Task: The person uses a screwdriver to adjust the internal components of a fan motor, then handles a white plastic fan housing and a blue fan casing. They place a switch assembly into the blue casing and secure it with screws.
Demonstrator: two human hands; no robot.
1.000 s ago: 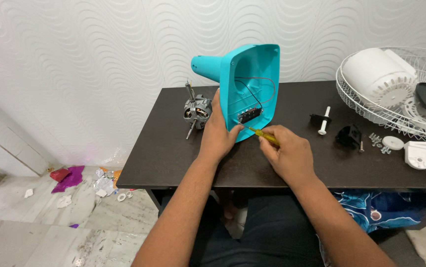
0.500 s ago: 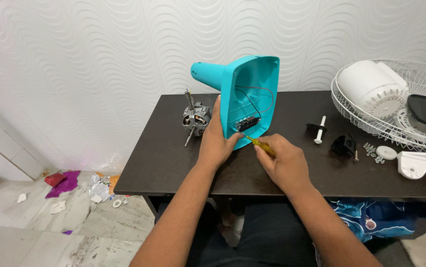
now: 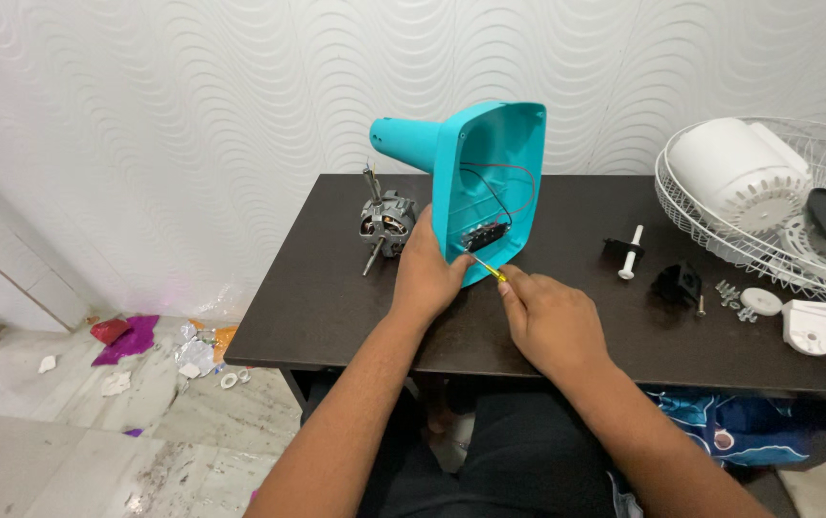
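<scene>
Teal fan base housing (image 3: 490,182) stands tipped on the dark bench (image 3: 327,297), open underside facing the person, long axis running up and back toward the wall. Left hand (image 3: 427,278) braces its lower left rim, fingers clamped on the edge. Right hand (image 3: 552,321) sits just right of and below the opening, fingers closed on a yellow-handled screwdriver (image 3: 488,269) angled up-left into the black switch block (image 3: 485,235). Inside the shell: that block and thin wires. Motor (image 3: 386,223) lies just left.

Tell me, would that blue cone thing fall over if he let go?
Probably. The teal fan base lies on its side, balanced on its rim, steadied by the left hand. It looks hollow, likely light plastic, so a nudge could tip or roll it across the table.
</scene>
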